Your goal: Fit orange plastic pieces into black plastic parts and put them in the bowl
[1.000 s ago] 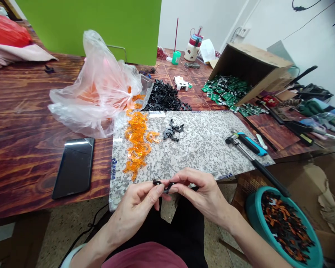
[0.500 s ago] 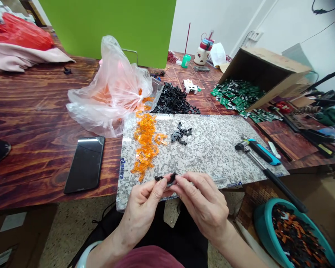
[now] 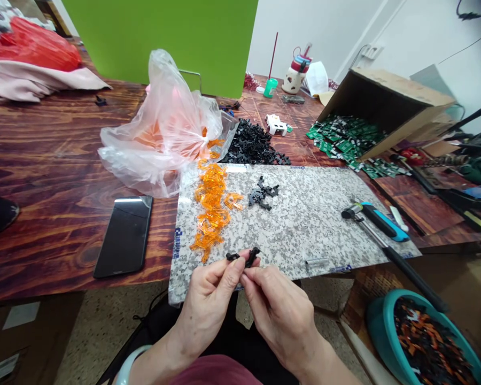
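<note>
Over the near edge of the speckled board [image 3: 304,224], my left hand [image 3: 210,291] is closed on a small black plastic part [image 3: 251,256], pinched between thumb and fingers. My right hand [image 3: 282,310] has its thumb and fingertips pressed together against the lower end of that part; whether it also grips a smaller piece is hidden. Ahead of my hands lies a small cluster of black plastic parts [image 3: 262,193]. To its left runs a row of translucent orange plastic pieces [image 3: 212,192]. A short metal tube [image 3: 316,262] rests at the board's near edge, right of my hands.
A hammer [image 3: 393,256] and a blue-handled tool [image 3: 385,222] lie on the right. Behind the board are a black parts heap [image 3: 250,141], a plastic bag [image 3: 160,133] and a box [image 3: 401,101] spilling green circuit boards. A phone [image 3: 123,235] lies left; a teal tub [image 3: 379,326] stands lower right.
My right hand has shifted left and down, its fingertips now below the black part. More of the black part shows, and the metal tube has come fully into view.
</note>
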Motion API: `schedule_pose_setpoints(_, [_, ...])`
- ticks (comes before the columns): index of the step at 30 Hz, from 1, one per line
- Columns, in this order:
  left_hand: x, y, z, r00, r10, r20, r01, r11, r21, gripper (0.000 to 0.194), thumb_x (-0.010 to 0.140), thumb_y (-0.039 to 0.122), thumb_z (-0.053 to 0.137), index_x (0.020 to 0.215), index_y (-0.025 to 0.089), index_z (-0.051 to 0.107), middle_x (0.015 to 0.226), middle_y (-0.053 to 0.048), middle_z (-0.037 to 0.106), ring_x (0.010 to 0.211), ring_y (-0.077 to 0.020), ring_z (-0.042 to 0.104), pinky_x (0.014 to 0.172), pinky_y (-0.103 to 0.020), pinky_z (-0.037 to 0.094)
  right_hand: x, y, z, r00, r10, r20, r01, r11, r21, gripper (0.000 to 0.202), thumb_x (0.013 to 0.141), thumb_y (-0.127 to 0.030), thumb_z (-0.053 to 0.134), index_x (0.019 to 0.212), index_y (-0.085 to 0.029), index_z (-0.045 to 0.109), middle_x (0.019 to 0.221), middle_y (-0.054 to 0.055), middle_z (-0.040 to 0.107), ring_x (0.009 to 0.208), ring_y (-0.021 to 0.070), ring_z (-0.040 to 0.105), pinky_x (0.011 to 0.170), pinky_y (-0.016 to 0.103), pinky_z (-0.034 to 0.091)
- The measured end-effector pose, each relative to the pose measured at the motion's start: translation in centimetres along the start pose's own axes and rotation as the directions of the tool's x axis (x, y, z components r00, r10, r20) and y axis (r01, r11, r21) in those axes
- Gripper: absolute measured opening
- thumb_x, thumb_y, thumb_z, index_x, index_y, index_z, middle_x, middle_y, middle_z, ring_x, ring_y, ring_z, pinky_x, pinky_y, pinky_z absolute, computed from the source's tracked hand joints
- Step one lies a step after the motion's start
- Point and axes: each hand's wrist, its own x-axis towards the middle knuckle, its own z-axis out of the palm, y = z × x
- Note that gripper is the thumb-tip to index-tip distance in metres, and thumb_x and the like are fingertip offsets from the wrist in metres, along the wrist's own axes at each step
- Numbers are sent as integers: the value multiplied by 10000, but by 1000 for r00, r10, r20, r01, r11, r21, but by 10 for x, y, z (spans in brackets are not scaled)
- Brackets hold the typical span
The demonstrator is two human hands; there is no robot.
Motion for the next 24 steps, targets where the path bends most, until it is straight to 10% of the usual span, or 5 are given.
schedule_pose_setpoints(24, [-5, -2, -6, 997, 46, 56, -57, 973, 224, 395, 901, 362, 492, 605, 147, 641, 556, -9, 604, 547, -135, 541, 528, -219, 431, -1, -1, -4, 1000, -20, 16, 20, 1000, -18, 131, 908, -80, 486, 845, -143, 582, 653, 35, 628, 596, 126, 614, 623, 219, 528])
